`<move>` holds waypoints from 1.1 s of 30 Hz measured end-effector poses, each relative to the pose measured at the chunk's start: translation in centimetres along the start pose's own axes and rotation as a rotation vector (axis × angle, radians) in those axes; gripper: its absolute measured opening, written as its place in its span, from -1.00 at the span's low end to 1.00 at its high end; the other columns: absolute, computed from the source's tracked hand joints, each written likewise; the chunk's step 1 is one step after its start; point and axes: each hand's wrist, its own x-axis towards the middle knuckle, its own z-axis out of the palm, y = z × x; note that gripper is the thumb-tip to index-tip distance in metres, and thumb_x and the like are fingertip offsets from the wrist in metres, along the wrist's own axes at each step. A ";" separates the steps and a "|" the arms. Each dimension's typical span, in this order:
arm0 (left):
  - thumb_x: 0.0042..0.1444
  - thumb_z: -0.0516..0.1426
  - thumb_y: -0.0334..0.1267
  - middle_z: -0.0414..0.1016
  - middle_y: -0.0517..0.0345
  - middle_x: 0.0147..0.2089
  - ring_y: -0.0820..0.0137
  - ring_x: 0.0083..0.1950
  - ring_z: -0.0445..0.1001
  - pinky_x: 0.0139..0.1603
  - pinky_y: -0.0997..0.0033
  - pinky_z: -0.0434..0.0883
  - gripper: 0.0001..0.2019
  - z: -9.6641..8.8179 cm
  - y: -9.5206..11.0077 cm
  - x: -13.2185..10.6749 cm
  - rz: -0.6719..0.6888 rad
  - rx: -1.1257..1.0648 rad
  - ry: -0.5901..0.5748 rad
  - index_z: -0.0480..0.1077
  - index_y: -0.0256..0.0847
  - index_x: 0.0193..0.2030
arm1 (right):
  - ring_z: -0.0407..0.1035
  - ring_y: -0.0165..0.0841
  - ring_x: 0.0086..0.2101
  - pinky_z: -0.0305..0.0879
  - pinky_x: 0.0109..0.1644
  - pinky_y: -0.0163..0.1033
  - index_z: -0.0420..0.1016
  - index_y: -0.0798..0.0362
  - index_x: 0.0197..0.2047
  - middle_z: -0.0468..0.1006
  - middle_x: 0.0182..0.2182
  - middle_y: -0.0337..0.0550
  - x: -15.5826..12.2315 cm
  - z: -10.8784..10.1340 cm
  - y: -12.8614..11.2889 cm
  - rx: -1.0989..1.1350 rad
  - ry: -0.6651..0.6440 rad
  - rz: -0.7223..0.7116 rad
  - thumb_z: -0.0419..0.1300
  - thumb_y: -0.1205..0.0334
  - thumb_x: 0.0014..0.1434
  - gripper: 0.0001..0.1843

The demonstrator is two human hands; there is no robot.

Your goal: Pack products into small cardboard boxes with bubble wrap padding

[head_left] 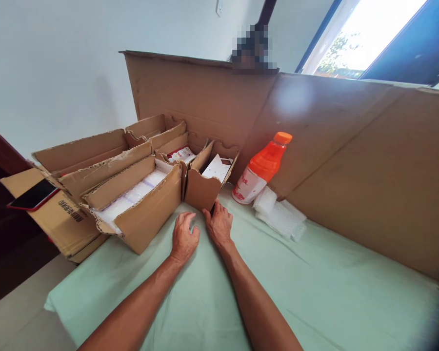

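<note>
My left hand (185, 239) is above the green cloth with its fingers loosely bent and thumb apart, holding nothing. Beside it, my right hand (219, 223) reaches to the lower front edge of a narrow cardboard box (204, 189). Its thumb and fingers are apart, and a dark gap shows between them; whether the fingertips press on the box I cannot tell. White printed cards (217, 167) lie inside that box. To the left of my left hand stands a longer cardboard box (157, 207), filled with white plastic-wrapped packs (133, 194).
An orange-capped bottle (261, 168) leans by folded clear plastic wrap (281, 217). More open cardboard boxes (106, 163) stand behind at left. A phone (34, 194) lies on a carton (68, 219). Tall cardboard panels (351, 170) border the back; a blurred person (254, 51) is behind them.
</note>
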 end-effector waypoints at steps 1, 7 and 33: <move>0.00 0.08 -0.46 0.48 -0.10 0.05 0.13 0.13 0.47 0.16 0.06 0.47 -0.58 0.0 0.0 0.0 0.007 0.008 -0.002 0.47 -0.23 0.04 | 0.34 -0.04 0.10 0.12 0.04 -0.09 0.13 0.25 0.39 0.51 0.15 0.19 0.1 -0.1 0.1 0.000 0.000 -0.002 0.03 0.02 0.42 -0.36; 0.01 0.09 -0.47 0.49 -0.09 0.05 0.12 0.14 0.47 0.23 0.02 0.43 -0.60 0.1 -0.2 -0.1 0.034 0.051 -0.004 0.48 -0.21 0.01 | 0.34 -0.05 0.10 0.11 0.04 -0.08 0.11 0.20 0.42 0.54 0.12 0.16 0.4 0.2 0.5 -0.013 0.016 -0.014 0.00 -0.03 0.43 -0.35; 0.06 0.05 -0.38 0.44 -0.16 0.06 0.08 0.15 0.45 0.25 0.07 0.40 -0.61 -0.7 -0.3 0.3 0.079 0.278 -0.090 0.45 -0.26 0.05 | 0.06 -0.08 0.38 -0.03 0.40 0.06 0.26 0.01 0.40 0.21 0.41 0.04 -13.1 -2.7 3.4 -0.079 -0.123 -0.224 0.03 -0.02 0.41 -0.42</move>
